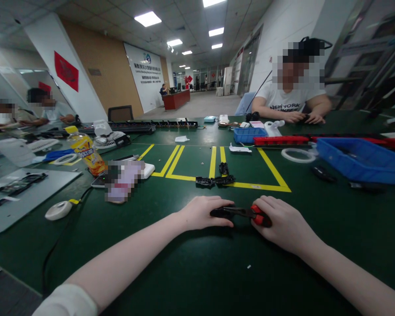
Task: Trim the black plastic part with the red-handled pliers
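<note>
My left hand [206,213] is closed around a small black part [221,213], pinched between thumb and fingers just above the green table [171,267]. In my right hand [279,221] are red-handled pliers [257,215], held by their grips. Their dark metal jaws point left and meet the black part; whether they bite on it I cannot tell. Just beyond my hands, several similar black parts [205,181] lie close together on the yellow tape lines. A tiny white scrap [249,267] lies on the table nearer to me.
A blue bin [365,164] and a clear ring [298,155] stand at the right. To the left are a phone [123,184], a drink bottle [85,151], a white round item [58,210] on a cable and a grey mat [23,202]. A person [291,96] sits across the table.
</note>
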A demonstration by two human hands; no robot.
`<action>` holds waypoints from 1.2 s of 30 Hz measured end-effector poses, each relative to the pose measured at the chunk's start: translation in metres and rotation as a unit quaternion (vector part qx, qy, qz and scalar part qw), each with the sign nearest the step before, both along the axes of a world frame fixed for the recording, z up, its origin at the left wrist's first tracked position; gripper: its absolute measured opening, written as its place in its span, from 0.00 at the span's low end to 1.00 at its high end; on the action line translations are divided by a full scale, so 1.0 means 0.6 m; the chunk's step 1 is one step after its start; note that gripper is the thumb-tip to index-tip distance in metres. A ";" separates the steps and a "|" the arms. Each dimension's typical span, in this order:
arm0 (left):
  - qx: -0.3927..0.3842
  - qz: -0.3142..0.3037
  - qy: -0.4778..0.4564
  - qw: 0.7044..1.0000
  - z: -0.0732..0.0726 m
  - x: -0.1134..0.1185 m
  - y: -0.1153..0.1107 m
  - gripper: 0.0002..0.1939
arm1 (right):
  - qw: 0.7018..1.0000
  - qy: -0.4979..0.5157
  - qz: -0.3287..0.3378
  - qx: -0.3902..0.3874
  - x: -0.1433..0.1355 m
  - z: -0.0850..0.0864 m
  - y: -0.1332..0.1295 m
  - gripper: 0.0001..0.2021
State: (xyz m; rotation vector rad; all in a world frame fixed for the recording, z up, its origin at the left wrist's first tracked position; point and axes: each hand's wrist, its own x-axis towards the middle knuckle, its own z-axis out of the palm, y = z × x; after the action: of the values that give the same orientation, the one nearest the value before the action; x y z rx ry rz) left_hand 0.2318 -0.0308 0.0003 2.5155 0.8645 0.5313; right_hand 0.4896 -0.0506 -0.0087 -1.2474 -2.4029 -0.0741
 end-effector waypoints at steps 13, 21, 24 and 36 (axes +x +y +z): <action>0.059 0.042 0.009 0.997 -0.004 0.003 -0.005 0.26 | 0.998 0.029 -0.058 -0.004 -0.001 0.004 0.001 0.12; 0.099 0.027 0.052 0.993 -0.011 0.008 0.002 0.26 | 0.987 0.042 -0.155 -0.026 0.009 -0.008 0.017 0.19; 0.102 0.032 0.049 0.993 -0.014 0.009 0.004 0.24 | 0.987 0.034 -0.157 -0.025 0.010 -0.005 0.014 0.19; 0.091 0.003 -0.013 0.996 -0.019 0.009 0.003 0.22 | 0.971 -0.019 -0.205 -0.120 0.048 0.011 0.002 0.38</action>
State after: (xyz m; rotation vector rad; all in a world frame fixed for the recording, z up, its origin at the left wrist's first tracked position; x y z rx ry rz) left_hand 0.2370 -0.0288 -0.0111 2.6629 0.8485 0.6706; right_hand 0.5184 -0.0492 -0.0022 -1.8551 -2.1945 0.0730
